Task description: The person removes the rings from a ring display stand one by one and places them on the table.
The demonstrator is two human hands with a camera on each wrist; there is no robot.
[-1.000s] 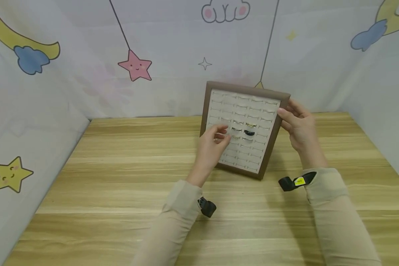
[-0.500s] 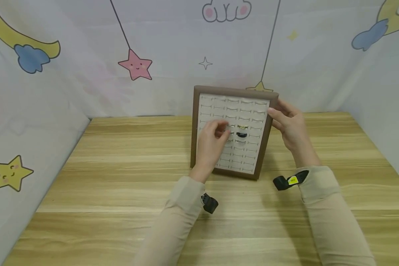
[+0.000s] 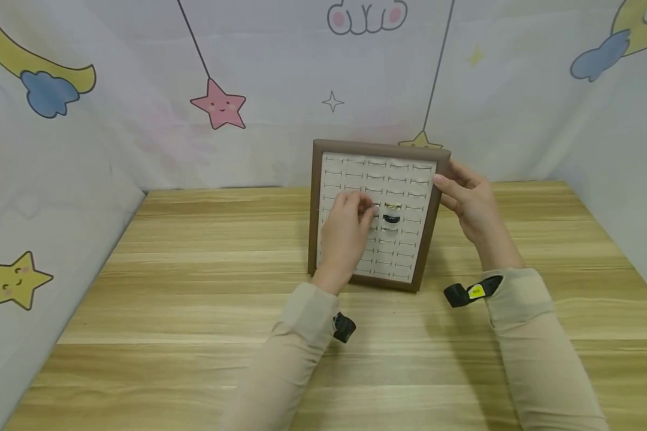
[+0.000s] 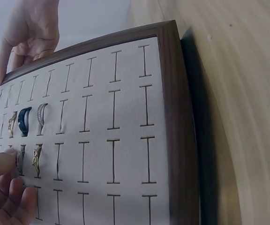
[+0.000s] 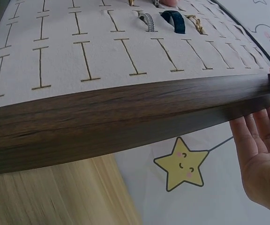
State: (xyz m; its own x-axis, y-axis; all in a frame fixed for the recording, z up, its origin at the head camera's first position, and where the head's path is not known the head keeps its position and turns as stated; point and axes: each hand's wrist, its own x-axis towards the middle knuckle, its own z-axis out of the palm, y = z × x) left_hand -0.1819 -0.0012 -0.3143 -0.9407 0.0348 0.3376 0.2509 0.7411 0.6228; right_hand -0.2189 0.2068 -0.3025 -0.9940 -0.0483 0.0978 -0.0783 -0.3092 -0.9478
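Observation:
A brown-framed ring display board [image 3: 380,146] stands tilted on the table, its pale padded face lined with slots. My right hand [image 3: 474,206] grips its upper right edge, thumb on the front and fingers behind. My left hand [image 3: 346,233] is at the middle of the face, thumb and fingertips pinching a silver ring [image 4: 19,161] that sits in a slot and is partly hidden. Close by in the left wrist view are a gold ring [image 4: 36,161], a wide dark ring [image 4: 24,122], a silver ring [image 4: 41,114] and another gold ring [image 4: 11,124].
The board rests on a wood-grain table [image 3: 194,287]. Behind it hangs a pale cloth backdrop [image 3: 280,72] printed with stars and clouds, which also covers both sides.
The board has shifted left and stands straighter, the right hand moving with it. My left fingers have gone from beside the rings to close together on one.

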